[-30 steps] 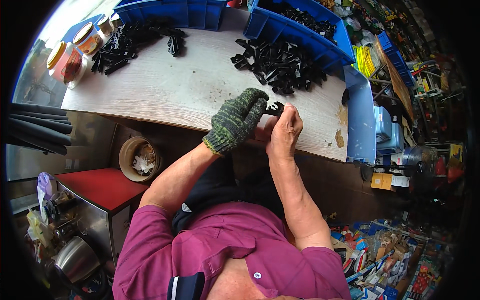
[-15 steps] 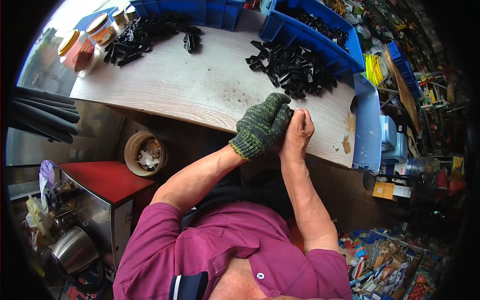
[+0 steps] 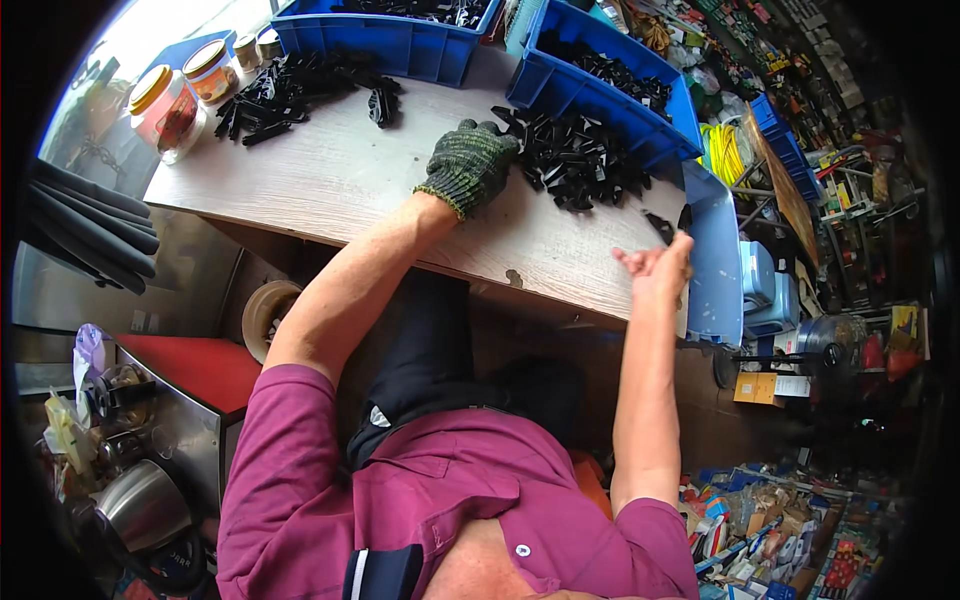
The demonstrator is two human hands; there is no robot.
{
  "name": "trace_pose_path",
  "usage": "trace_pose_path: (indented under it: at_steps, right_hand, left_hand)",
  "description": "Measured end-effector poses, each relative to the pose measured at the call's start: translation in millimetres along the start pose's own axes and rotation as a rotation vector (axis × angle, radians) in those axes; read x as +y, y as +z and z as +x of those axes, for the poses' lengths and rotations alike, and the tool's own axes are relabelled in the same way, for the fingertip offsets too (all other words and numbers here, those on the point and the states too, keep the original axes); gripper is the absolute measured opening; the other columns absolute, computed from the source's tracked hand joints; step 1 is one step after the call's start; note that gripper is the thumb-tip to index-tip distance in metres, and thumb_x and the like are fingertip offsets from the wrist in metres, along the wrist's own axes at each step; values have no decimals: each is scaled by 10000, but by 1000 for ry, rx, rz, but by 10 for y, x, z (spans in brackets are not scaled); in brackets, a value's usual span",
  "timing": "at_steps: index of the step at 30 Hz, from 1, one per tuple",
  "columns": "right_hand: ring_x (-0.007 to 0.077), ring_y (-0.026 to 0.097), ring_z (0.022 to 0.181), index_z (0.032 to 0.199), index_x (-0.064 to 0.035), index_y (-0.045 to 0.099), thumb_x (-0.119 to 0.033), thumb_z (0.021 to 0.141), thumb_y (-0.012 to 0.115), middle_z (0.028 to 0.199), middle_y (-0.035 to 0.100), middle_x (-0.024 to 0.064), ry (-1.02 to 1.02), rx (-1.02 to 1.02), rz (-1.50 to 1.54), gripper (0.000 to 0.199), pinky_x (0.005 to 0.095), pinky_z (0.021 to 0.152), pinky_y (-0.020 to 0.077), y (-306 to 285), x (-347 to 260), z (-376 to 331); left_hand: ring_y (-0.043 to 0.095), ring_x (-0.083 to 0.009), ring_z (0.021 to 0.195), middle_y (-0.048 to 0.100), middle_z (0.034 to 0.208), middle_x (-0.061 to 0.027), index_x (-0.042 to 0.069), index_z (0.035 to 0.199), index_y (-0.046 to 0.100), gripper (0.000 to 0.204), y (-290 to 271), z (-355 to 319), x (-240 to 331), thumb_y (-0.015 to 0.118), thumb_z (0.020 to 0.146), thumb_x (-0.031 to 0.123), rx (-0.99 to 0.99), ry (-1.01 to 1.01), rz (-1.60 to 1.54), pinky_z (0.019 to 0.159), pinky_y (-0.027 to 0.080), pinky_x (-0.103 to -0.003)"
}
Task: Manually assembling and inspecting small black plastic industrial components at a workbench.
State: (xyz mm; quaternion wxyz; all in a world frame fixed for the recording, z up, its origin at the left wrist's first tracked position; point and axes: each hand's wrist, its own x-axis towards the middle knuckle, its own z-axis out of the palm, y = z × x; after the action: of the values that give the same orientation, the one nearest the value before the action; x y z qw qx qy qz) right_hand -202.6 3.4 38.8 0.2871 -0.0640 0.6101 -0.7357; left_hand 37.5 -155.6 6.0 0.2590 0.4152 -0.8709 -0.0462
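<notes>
My left hand (image 3: 468, 165), in a dark green knitted glove, rests at the left edge of a pile of small black plastic pieces (image 3: 585, 165). Its fingers curl downward at the pile, and whatever they hold is hidden. Farther right, my bare right hand (image 3: 658, 268) hovers by the table's right end with its fingers apart, slightly blurred. One loose black plastic piece (image 3: 658, 227) lies just beyond those fingers, apart from the pile. A light blue bin (image 3: 715, 265) stands against that end of the table, a dark object (image 3: 685, 217) at its rim.
Two blue crates (image 3: 375, 48) (image 3: 600, 95) of black pieces line the table's back. At the left lie longer black pieces (image 3: 285, 95), beside lidded jars (image 3: 163, 105). A bucket (image 3: 262, 318) and a red-topped cabinet (image 3: 185, 368) stand below left.
My hands were together over the front of the table and have parted. The left moved up and left to the pile; the right moved right. A loose black piece now shows by the right hand.
</notes>
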Motion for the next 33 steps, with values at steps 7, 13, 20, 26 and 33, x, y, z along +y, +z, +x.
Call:
trace_pose_path:
  at_steps: [7, 13, 20, 26, 33]
  right_hand:
    - [214, 484, 533, 1292, 22, 502, -377, 914, 581, 527, 328, 57, -69, 251, -102, 555, 626, 666, 594, -323, -208, 272]
    - [161, 485, 391, 1142, 17, 568, -383, 922, 644, 451, 366, -8, 47, -292, -231, 463, 508, 555, 599, 102, 278, -191]
    - [37, 305, 403, 896, -66, 698, -347, 960, 689, 487, 401, -76, -174, -539, -305, 289, 229, 407, 228, 432, 665, -559]
    - [24, 311, 432, 881, -84, 689, -359, 952, 699, 535, 442, -85, -259, -573, -258, 285, 225, 422, 225, 330, 760, -508]
    - [-1, 338, 491, 928, -80, 695, -348, 982, 651, 641, 516, -106, -203, -600, -296, 277, 211, 446, 228, 368, 747, -576]
  left_hand:
    - [626, -381, 975, 667, 999, -156, 123, 953, 692, 153, 72, -126, 74, 616, 823, 153, 99, 55, -76, 773, 537, -496]
    - [682, -332, 918, 706, 963, -159, 111, 1038, 712, 165, 130, -276, 139, 696, 890, 183, 165, -138, -699, 804, 543, -398]
    - [675, -165, 1010, 720, 1063, -120, -19, 1172, 668, 265, 223, -540, 617, 674, 923, 72, 37, -169, -1211, 901, 536, -308]
    - [709, -240, 925, 713, 1058, -142, 56, 1208, 650, 303, 112, -598, 698, 651, 908, 94, 58, -97, -1172, 831, 553, -350]
    - [704, -342, 852, 717, 962, -148, 119, 1216, 633, 373, -104, -560, 607, 663, 905, 322, -98, -87, -787, 731, 564, -432]
